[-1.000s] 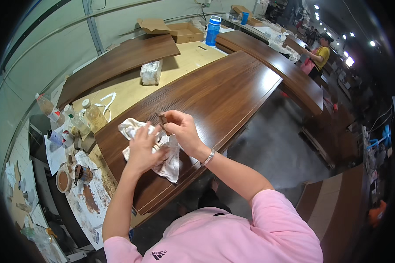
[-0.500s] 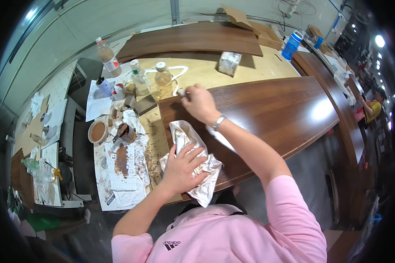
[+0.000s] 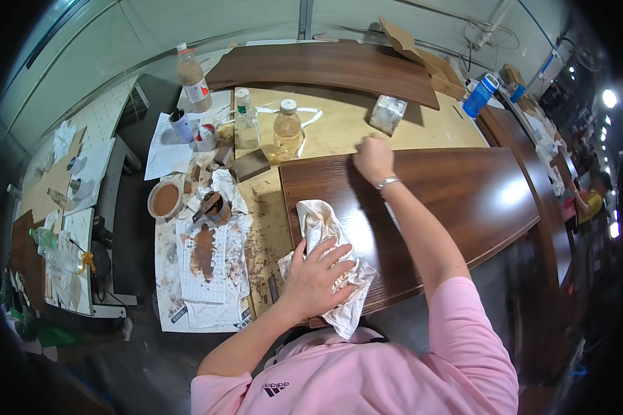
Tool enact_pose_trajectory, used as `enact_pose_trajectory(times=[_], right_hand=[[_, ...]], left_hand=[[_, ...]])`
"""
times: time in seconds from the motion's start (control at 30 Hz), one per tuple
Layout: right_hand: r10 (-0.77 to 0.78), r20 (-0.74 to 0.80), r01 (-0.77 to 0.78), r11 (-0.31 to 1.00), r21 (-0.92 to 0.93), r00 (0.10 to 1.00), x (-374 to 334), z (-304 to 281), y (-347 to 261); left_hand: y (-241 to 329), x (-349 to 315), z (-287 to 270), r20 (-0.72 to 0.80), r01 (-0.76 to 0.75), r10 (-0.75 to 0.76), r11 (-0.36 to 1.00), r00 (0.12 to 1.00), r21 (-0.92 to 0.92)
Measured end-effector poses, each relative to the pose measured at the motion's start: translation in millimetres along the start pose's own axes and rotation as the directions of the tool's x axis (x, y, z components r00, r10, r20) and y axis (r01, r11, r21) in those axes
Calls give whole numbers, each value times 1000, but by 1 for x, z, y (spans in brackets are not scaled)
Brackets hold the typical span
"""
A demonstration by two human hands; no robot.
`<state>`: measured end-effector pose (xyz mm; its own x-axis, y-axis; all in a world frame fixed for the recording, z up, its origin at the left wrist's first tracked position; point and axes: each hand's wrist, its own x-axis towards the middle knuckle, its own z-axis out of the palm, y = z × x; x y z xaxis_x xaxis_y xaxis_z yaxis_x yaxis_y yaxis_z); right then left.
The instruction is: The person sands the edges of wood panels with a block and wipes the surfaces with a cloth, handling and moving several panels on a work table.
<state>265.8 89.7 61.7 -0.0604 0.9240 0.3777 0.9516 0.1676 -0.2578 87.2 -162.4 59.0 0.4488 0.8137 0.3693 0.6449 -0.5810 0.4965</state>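
A dark brown wooden panel [image 3: 422,207] with a glossy finish lies in front of me. My left hand [image 3: 318,280] rests flat with spread fingers on a crumpled, stained white cloth [image 3: 316,214] at the panel's near left corner. At the panel's far edge is my right hand [image 3: 375,162], its fingers closed round something small and greyish that is mostly hidden. Left of the panel, a brown-smeared can [image 3: 218,209] and a tub of brown paste [image 3: 165,200] stand by stained paper [image 3: 202,252]. A brown block [image 3: 250,165] lies near the panel's far left corner.
Behind the panel stand a capped bottle of yellowish liquid [image 3: 287,130], a clear bottle [image 3: 246,119] and a larger labelled bottle [image 3: 194,83]. Farther back are another brown panel [image 3: 325,66], a whitish block [image 3: 387,114] and a blue bottle [image 3: 480,95]. A person [image 3: 590,202] is far right.
My right hand has moved rightward along the panel's far edge, still closed. My left hand stays spread on the cloth. The whole view has shifted, so the table sits farther right in it.
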Motion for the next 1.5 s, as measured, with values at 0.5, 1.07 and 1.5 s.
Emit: enact_pose_trajectory(times=[0.5, 1.07, 1.5], right_hand=[[32, 120, -34, 999, 18, 992, -6, -2, 24], [-20, 23, 15, 983, 184, 1000, -6, -25, 128], [218, 51, -217, 976, -22, 975, 64, -105, 455]], left_hand=[[1, 1, -5, 35, 10, -11, 1000, 999, 13], [-12, 128, 22, 86, 37, -40, 999, 996, 37], [83, 301, 208, -48, 138, -131, 964, 990, 227]])
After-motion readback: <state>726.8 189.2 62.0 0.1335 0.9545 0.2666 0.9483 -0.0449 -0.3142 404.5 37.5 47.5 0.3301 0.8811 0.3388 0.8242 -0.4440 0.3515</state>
